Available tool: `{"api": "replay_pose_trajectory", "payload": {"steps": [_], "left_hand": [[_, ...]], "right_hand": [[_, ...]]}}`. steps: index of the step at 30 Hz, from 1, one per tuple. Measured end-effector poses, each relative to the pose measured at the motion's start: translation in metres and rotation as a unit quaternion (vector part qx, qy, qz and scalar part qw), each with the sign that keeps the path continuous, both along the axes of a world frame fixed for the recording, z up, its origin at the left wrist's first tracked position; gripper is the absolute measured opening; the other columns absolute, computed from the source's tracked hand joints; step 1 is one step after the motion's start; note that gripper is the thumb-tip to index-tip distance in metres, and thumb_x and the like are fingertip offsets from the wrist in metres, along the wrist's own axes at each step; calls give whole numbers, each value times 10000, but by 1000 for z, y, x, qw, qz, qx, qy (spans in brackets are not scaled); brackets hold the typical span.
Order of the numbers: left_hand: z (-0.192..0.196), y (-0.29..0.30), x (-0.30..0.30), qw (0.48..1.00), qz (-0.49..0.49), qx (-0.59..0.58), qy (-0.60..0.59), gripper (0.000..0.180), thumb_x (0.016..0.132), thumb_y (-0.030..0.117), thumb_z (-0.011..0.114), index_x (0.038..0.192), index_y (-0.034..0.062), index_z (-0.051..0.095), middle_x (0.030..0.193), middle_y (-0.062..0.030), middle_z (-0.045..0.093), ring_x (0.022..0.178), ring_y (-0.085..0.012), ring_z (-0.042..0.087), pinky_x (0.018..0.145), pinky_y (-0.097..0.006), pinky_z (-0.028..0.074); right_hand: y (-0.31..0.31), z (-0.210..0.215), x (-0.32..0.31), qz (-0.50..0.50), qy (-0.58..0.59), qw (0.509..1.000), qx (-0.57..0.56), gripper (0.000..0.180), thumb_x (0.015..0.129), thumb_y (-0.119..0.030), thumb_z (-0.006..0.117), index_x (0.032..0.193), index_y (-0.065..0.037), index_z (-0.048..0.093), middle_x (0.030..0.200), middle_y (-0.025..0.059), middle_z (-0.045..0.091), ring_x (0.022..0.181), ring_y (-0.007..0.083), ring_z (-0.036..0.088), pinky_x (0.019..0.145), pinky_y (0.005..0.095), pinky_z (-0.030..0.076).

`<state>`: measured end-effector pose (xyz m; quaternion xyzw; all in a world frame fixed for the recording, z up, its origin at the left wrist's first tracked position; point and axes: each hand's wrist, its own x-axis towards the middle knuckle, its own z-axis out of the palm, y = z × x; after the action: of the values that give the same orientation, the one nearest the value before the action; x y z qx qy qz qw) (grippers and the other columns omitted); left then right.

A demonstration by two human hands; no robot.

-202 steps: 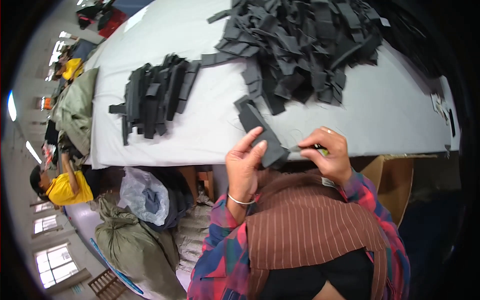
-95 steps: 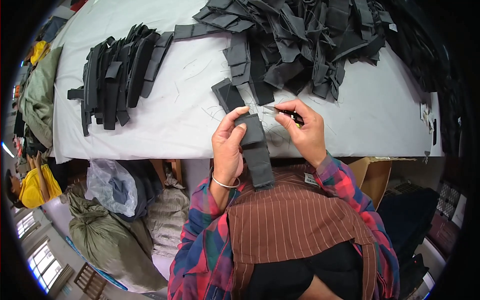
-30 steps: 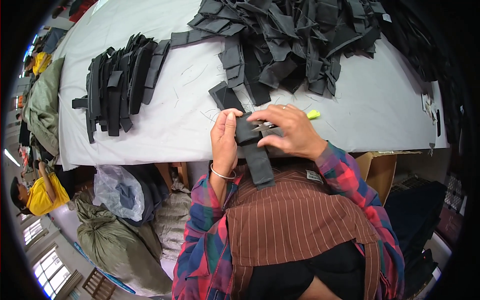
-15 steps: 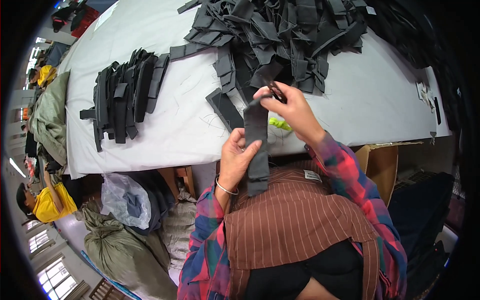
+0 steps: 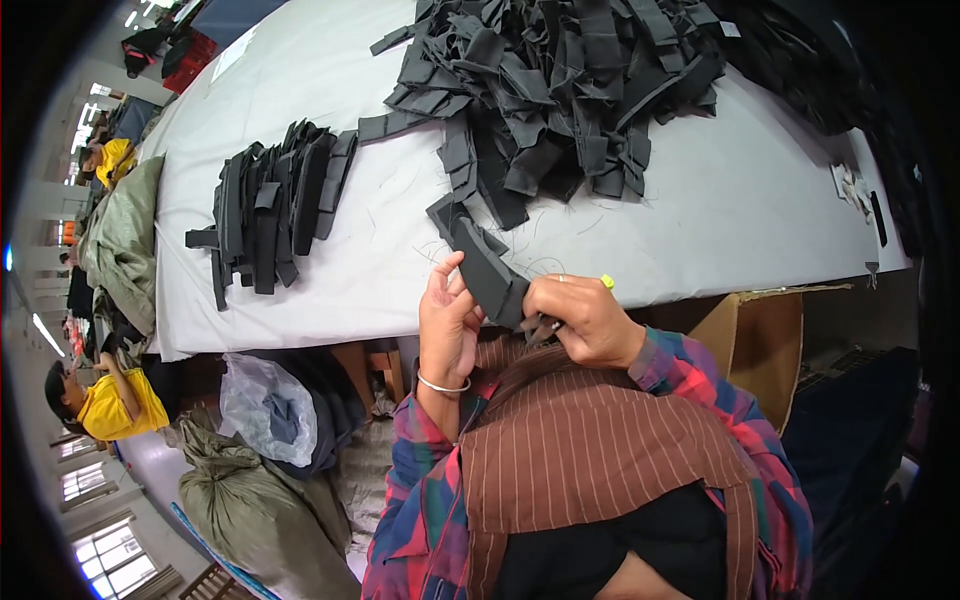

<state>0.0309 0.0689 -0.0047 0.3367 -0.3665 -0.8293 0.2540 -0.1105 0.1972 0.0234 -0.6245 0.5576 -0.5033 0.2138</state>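
White cloth bears a loose heap of dark pieces ahead and a neater row ahead-left of the left hand, which clasps the left side of one slanting dark strip. Just beside it, the right hand, curled around small snips (partly hidden), meets the strip's nearer end.

We see textile workshop: long cloth-covered worktable, heap of dark-grey fabric strips, stuffed olive sack, co-worker in yellow shirt.
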Motion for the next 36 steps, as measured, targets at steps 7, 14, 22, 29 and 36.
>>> {"api": "replay_pose_trajectory", "payload": {"steps": [7, 14, 22, 29, 36], "left_hand": [[-3, -8, 7, 990, -31, 103, 87, 410, 953, 241, 520, 1296, 37, 426, 1158, -151, 592, 989, -195, 593, 852, -333, 485], [0, 1, 6, 995, -28, 50, -76, 320, 908, 291, 626, 1098, 52, 531, 985, -68, 622, 826, -156, 613, 711, -313, 505], [-17, -4, 31, 997, 15, 14, -68, 242, 931, 253, 589, 1050, 47, 545, 904, -15, 602, 848, -131, 593, 754, -294, 488], [-4, -13, 37, 990, 7, 68, 125, 289, 955, 248, 527, 1126, 15, 546, 1167, -126, 595, 1055, -211, 565, 906, -340, 443], [-7, -8, 38, 988, 1, 92, 123, 189, 879, 129, 644, 1000, 42, 528, 861, -34, 537, 844, -158, 542, 829, -323, 476]], "right_hand": [[1, -4, -2, -21, 226, 973, -46, 244, 558, 35, 572, 761, -78, 494, 708, 48, 487, 639, 227, 516, 538, 341, 408], [6, 1, 14, 63, 292, 953, -44, 113, 687, -107, 580, 723, -123, 474, 691, 1, 432, 641, 166, 497, 551, 304, 389], [6, -22, 25, 50, 233, 971, -2, 180, 615, -50, 599, 744, -115, 491, 690, 20, 433, 623, 192, 494, 561, 315, 409], [4, -24, 22, -13, 238, 971, 23, 232, 568, -7, 603, 746, -115, 502, 691, 18, 459, 637, 205, 512, 560, 319, 421], [8, -29, 18, 1, 260, 963, 72, 217, 642, 19, 595, 807, -119, 564, 741, 16, 543, 670, 218, 547, 620, 347, 466]]}}
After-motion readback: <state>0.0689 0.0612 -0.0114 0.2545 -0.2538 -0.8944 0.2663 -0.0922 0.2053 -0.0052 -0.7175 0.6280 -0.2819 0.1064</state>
